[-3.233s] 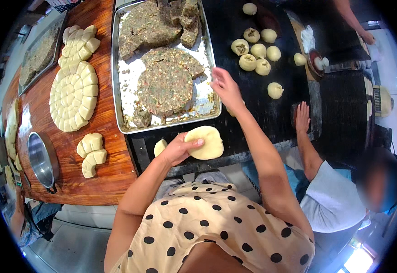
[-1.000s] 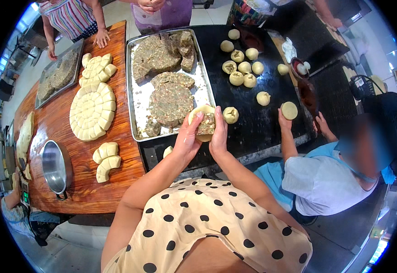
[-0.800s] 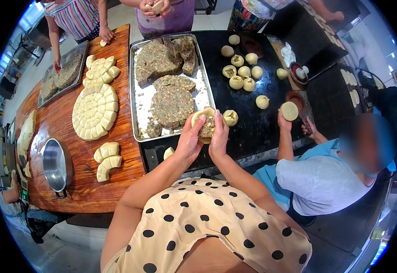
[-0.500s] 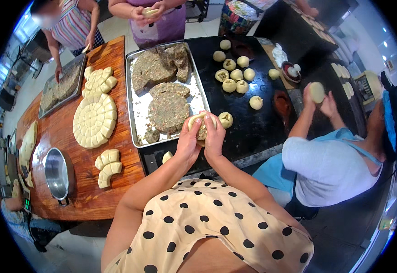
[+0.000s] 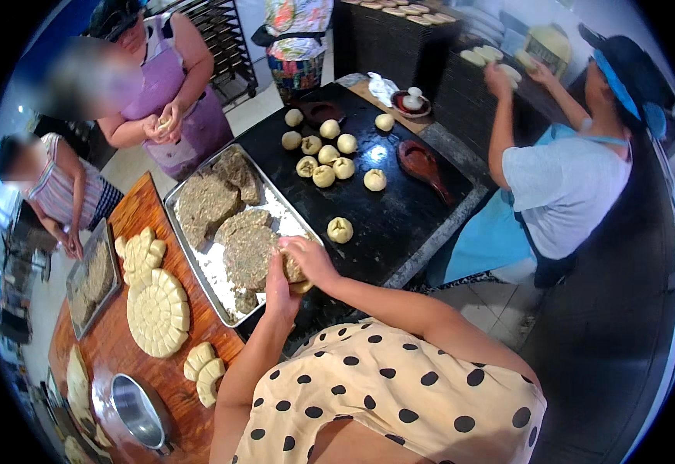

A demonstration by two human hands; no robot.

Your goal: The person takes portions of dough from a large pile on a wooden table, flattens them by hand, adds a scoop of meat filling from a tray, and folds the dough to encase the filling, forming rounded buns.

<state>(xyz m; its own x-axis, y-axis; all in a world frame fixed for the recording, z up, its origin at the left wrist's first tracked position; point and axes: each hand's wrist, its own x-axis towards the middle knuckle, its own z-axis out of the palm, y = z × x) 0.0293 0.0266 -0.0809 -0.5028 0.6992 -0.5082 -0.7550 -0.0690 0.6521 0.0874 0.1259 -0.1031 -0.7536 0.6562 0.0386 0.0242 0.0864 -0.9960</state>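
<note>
Both my hands meet over the near right corner of a metal tray [image 5: 278, 213]. My left hand [image 5: 279, 292] is wrapped round a filled dough piece [image 5: 301, 287] from the left and below. From the right, my right hand [image 5: 312, 261] curls over it, its fingers near the grainy brown filling that shows between my hands. My hands hide much of the dough. Large slabs of the same filling [image 5: 246, 251] lie in the tray on a white, floury bottom. Close by on the black table [image 5: 399, 220], one gathered dough ball [image 5: 340, 230] sits apart from a group of several others [image 5: 327, 155].
On the wooden table [image 5: 190, 325] lie a scored dough round [image 5: 158, 313], cut dough pieces [image 5: 204, 373] and a metal pot [image 5: 141, 411]. A brown ladle-shaped dish [image 5: 422, 164] rests at right. Co-workers stand at far left and right; one reaches toward flat dough discs [image 5: 483, 56].
My view has turned, so the tables appear slanted. My hands have shifted toward the tray, the right now curled over the dough. The right co-worker has raised the hands to the flat dough discs.
</note>
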